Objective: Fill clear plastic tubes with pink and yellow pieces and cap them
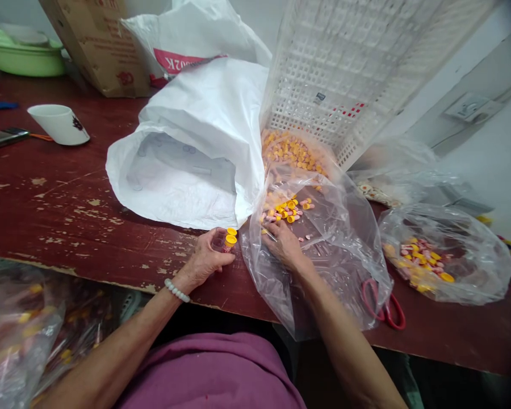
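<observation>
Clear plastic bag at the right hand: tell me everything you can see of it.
The crumpled clear plastic bag lies open on the worn dark-red table, its mouth at the near side. Small pink pieces with yellow caps lie loosely inside, where the right hand reaches in. Its left side meets the white sack; its right edge partly covers the red-handled scissors.

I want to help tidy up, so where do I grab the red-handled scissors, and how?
I'd pinch the right loop of the red-handled scissors with your fingers, coming from the near right side. That loop sticks out past the clear plastic bag, onto the dark red table. The left loop shows through the plastic, and I can't see the blades.
</observation>
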Available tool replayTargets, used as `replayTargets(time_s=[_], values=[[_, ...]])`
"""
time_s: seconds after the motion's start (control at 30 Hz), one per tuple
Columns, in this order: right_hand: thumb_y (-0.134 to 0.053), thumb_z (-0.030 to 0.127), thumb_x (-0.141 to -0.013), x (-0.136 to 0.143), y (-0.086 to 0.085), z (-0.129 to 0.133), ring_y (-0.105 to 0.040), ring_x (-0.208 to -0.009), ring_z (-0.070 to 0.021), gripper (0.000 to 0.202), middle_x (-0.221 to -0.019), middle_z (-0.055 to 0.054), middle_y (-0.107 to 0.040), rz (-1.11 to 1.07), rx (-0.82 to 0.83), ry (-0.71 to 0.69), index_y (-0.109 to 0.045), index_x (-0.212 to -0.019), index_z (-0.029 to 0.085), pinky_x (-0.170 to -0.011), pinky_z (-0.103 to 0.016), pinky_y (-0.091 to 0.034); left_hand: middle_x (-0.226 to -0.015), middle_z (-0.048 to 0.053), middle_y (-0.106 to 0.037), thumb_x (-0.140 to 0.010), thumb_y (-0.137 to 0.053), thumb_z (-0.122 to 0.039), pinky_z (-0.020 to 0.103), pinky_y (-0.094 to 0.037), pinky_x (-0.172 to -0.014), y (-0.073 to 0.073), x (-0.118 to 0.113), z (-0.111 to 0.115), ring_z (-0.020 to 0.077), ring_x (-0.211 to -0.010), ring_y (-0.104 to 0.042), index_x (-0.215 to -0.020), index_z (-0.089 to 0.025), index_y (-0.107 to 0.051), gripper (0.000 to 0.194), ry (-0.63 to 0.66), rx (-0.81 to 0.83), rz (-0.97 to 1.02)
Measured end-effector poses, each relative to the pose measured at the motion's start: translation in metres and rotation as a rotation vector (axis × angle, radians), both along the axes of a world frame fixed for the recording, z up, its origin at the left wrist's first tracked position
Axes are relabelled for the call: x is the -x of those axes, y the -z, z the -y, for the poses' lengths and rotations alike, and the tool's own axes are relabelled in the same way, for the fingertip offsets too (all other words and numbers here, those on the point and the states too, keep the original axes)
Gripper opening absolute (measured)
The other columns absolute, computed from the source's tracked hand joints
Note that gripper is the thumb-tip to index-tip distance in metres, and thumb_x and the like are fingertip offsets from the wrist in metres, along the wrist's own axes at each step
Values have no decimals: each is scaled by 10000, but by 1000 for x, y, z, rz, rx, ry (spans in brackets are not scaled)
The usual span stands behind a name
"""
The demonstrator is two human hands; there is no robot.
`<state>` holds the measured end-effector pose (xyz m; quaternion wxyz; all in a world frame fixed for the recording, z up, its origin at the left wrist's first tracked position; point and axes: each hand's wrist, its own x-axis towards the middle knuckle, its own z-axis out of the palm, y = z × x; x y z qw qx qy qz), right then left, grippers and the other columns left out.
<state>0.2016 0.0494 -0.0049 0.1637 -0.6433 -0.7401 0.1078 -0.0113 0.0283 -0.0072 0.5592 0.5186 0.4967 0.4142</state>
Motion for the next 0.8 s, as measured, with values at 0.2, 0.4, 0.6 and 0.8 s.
replayTargets(time_s=[0.2, 0.4, 0.6, 0.8], values=[[-552, 286, -806, -23, -7, -3, -580, -794, -194, 178, -872, -86, -632, -52, -101, 245, -650, -879, 157, -750, -312, -422, -774, 6, -628, -530, -629, -78, 201, -466, -596, -7, -4, 2, 112, -674, -564, -894, -112, -594, 367, 36, -166, -100], [-612, 386, -789, 13, -37, 32, -590, -702, -136, 302, -832, -8, -626, -933, -338, 233, -551, -1020, 201, -697, -301, -470, -833, 15, -618, -581, -617, -98, 212, -454, -645, -3, -17, 7, 114, -712, -561, -926, -118, -571, 348, 195, -234, -40], [-627, 322, -796, 63, -36, 58, -589, -925, -161, 172, -985, -23, -649, -859, -248, 37, -611, -935, 222, -829, -325, -435, -720, -34, -513, -594, -600, -80, 187, -359, -550, -6, -24, 13, 77, -622, -427, -892, -129, -555, 305, 246, -366, -118], [-496, 342, -874, 50, -31, 62, -397, -1251, -215, 183, -1335, -48, -443, -641, -368, -56, -625, -955, 242, -1044, -439, -296, -677, -54, -467, -579, -597, -93, 175, -327, -523, -14, -20, 14, 65, -594, -377, -787, -135, -524, 225, 257, -322, -102]])
